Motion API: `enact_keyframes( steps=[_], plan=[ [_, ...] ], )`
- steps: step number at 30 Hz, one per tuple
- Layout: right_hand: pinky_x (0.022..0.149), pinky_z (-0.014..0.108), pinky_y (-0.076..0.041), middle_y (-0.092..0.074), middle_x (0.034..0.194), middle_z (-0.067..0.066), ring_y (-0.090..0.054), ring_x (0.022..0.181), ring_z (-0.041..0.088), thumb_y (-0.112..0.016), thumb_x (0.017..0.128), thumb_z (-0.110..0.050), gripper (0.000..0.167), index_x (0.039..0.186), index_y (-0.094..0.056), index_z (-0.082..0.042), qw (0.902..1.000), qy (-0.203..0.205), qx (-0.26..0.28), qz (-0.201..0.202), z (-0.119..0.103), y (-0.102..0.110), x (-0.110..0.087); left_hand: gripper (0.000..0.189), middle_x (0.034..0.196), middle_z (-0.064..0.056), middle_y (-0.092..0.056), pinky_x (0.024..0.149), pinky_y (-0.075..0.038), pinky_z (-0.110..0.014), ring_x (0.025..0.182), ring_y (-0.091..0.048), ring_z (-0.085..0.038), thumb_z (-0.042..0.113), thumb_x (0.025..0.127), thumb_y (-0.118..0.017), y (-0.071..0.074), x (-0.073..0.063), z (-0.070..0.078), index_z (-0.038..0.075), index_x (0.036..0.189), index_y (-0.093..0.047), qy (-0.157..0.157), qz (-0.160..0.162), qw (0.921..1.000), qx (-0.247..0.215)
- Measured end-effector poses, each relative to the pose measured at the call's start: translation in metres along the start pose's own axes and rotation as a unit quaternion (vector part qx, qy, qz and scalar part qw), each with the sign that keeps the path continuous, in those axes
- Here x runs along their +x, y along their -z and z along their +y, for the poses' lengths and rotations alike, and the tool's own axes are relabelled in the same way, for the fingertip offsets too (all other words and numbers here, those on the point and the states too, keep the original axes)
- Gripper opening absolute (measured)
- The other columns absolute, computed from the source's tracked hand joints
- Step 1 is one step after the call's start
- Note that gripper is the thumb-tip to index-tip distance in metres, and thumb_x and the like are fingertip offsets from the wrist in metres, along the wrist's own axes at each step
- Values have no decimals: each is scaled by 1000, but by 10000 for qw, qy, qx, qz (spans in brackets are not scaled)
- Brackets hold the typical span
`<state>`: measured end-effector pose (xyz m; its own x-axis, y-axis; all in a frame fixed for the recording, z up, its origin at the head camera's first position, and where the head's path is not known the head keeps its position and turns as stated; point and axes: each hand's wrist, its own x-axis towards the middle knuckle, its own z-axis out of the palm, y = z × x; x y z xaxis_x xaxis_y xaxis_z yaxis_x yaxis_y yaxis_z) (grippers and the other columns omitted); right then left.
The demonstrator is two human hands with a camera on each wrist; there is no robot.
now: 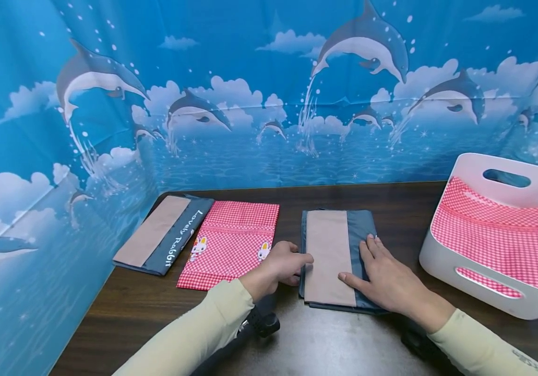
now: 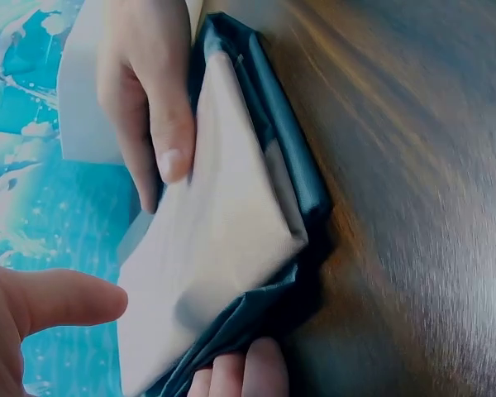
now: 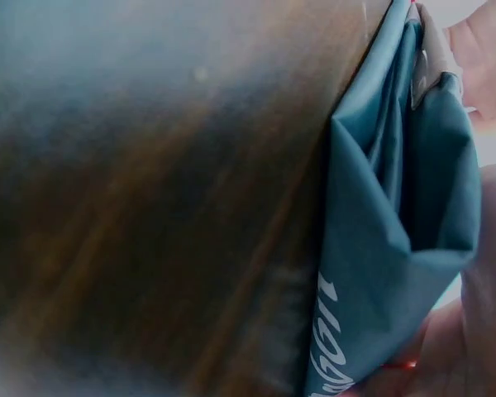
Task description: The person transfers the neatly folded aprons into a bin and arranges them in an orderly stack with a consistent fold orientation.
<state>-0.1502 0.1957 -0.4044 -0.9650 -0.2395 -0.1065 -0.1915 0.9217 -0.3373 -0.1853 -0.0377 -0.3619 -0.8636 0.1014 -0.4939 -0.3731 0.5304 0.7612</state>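
A folded cloth [image 1: 327, 256], dark grey-blue with a wide beige band, lies on the dark wooden table in the head view. At its left edge is my left hand [image 1: 284, 263]; its fingers [image 2: 255, 368] touch the dark layers at the edge while the thumb stands out over the beige band, casting a shadow on it. My right hand [image 1: 393, 277] rests with spread fingers on the right side of the cloth, thumb toward the beige band. In the right wrist view, the cloth's layered dark folds [image 3: 405, 223] and part of its white lettering show beside that hand.
Left of the hands lie a red gingham cloth [image 1: 236, 237] with rabbit figures and another folded grey-blue and beige cloth [image 1: 163, 235] lettered "Lovely Rabbit". A white bin [image 1: 438, 266] with handle slots stands at right, holding red gingham cloth [image 1: 499, 224]. A dolphin-print curtain [image 1: 250, 156] hangs behind the table.
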Motion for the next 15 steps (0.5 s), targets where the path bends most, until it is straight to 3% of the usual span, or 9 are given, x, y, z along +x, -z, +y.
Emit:
enact_keyframes(
  steps=[5,8,11,15],
  plan=[
    [113,70,-44,-27,169,40,-30,157,57,-55,98,-78,111,158,-39,15,9999,-26,14,-102,0,0,0,57,122,-19,-67,92,-63,-47,100,-68,-26,21,98,-73,-2,0,1,-10,142,-56,2,67,10000,56],
    [114,70,-44,-26,169,40,-28,158,57,-56,98,-77,111,158,-39,15,9999,-25,70,-136,-1,0,0,34,111,-15,-67,89,-59,-46,94,-65,-26,23,98,-73,-4,0,0,-4,116,-66,-43,152,9996,222],
    [114,71,-43,-26,169,40,-28,158,57,-57,98,-77,111,158,-39,15,9998,-22,97,-148,-1,0,0,25,103,-12,-67,86,-56,-45,92,-63,-25,26,98,-72,-6,1,0,1,99,-68,-26,204,9993,310],
    [114,71,-43,-27,169,40,-28,158,57,-58,97,-77,111,158,-39,14,9999,-22,81,-149,-1,0,0,26,107,-11,-69,91,-56,-48,95,-65,-26,27,99,-71,-8,2,0,1,97,-71,25,256,9992,302]
  ],
)
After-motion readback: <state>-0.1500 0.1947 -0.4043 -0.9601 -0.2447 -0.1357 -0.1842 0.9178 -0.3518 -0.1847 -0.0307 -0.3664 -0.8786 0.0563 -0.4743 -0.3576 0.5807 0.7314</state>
